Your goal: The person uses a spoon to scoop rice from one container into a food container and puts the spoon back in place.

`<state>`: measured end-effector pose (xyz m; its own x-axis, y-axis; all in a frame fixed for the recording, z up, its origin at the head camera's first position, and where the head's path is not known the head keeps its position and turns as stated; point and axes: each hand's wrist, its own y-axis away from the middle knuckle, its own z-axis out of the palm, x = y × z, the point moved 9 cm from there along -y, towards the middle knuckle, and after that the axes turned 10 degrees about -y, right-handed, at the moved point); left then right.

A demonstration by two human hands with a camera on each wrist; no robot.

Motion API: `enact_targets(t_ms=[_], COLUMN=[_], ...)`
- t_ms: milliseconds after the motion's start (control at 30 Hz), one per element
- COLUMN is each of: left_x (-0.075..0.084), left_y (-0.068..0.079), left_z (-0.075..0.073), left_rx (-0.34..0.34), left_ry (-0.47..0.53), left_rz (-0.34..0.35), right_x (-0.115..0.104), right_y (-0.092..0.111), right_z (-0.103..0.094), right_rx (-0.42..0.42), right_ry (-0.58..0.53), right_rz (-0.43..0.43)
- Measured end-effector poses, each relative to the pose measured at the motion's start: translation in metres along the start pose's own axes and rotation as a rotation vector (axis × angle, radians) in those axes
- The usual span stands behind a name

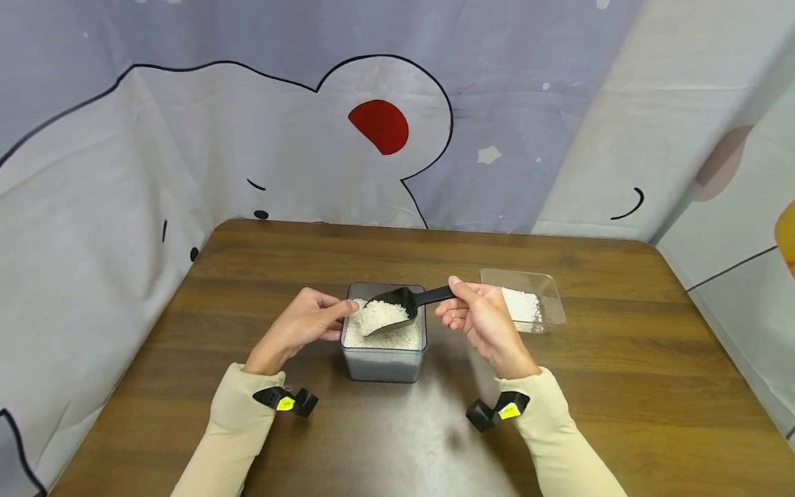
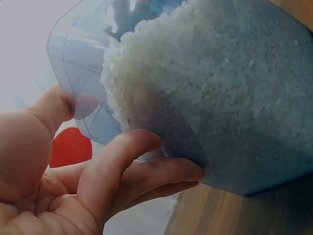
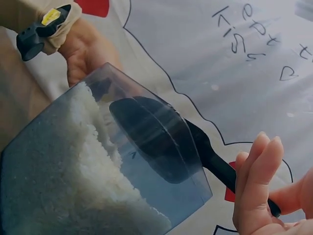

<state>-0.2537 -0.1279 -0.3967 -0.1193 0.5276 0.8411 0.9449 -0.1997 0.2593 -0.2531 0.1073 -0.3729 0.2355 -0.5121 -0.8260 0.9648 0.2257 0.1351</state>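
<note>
A clear, bluish square container (image 1: 384, 366) of white rice (image 2: 234, 93) stands mid-table. My right hand (image 1: 484, 317) pinches the handle end of a black scoop (image 1: 435, 295), whose bowl is loaded with rice and sits inside the container's rim. In the right wrist view the scoop (image 3: 151, 139) shows through the clear wall, above the slanting rice. My left hand (image 1: 307, 321) grips the container's left wall, thumb over the rim and fingers outside; the left wrist view shows those fingers (image 2: 117, 161) against the plastic.
A shallow clear tray (image 1: 553, 304) with some white grains lies to the right, partly behind my right hand. The brown wooden table (image 1: 298, 255) meets a patterned cloth (image 1: 279, 138) at its back edge. Black cameras are strapped to both wrists.
</note>
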Motion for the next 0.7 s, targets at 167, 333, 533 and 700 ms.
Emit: enact_targets(t_ms=[167,333,533,700], left_x=[-0.001,-0.002,-0.003,-0.003], left_y=[0.000,0.000,0.000,-0.001], left_z=[0.000,0.000,0.000,-0.001], left_rx=[0.007,0.005,0.005,0.009], left_ry=[-0.013,-0.018,-0.017,-0.021], left_rz=[-0.003,-0.001,0.001,0.003], right_x=[-0.002,-0.005,-0.014,-0.028], right_y=[-0.001,0.000,0.001,0.002], right_z=[-0.003,-0.006,-0.011,-0.019], right_rx=[0.002,0.008,0.018,0.031], right_ry=[-0.031,-0.067,-0.111,-0.130], right_rz=[0.000,-0.002,-0.017,-0.045])
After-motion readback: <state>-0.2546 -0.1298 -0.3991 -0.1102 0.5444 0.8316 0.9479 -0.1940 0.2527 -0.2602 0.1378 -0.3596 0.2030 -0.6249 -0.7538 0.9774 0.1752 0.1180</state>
